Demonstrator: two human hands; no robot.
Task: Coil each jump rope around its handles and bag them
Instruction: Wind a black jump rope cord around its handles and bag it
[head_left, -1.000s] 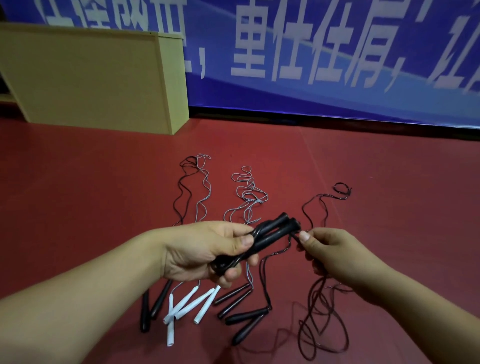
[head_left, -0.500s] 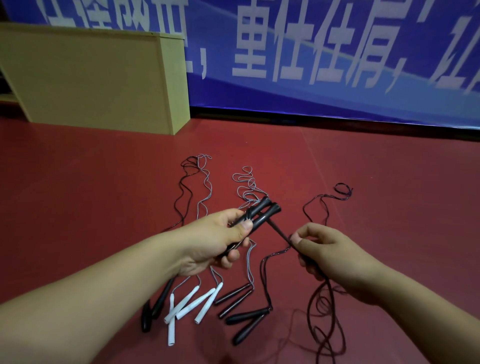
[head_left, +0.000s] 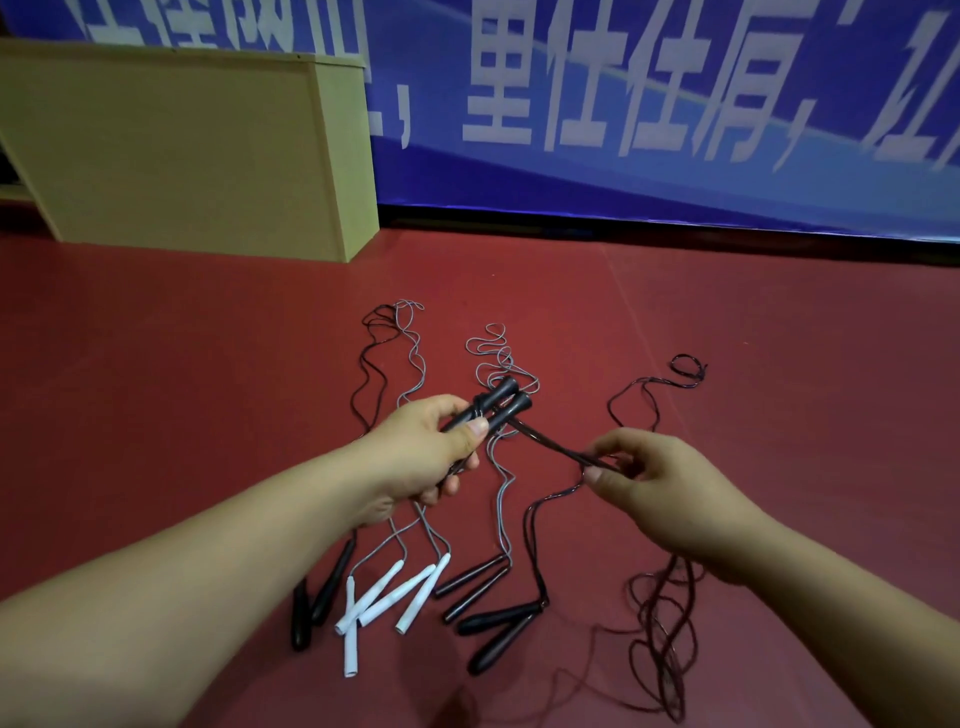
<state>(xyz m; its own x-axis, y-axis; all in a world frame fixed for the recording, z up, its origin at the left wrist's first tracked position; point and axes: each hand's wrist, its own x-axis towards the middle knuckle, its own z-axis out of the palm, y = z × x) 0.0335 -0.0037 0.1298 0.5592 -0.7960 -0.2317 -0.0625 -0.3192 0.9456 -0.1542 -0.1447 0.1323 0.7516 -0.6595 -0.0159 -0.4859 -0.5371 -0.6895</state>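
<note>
My left hand (head_left: 431, 457) grips a pair of black jump rope handles (head_left: 501, 402) held side by side, their ends pointing up and away. Their dark rope (head_left: 561, 447) runs taut from the handles to my right hand (head_left: 660, 488), which pinches it between thumb and fingers. Below my right hand the rest of this rope hangs in loose loops (head_left: 665, 634) down to the red floor. Several other jump ropes lie stretched out on the floor: white handles (head_left: 395, 597), black handles (head_left: 498, 629) and another black pair (head_left: 317, 603). No bag is in view.
A tan wooden box (head_left: 197, 145) stands at the back left. A blue banner with white characters (head_left: 649, 93) covers the wall behind. Red floor (head_left: 156, 389) spreads to the left and right of the ropes.
My left hand has lifted the handles up and away. My right hand has slid along the rope, away from the handles to the right, drawing a longer taut stretch between the hands.
</note>
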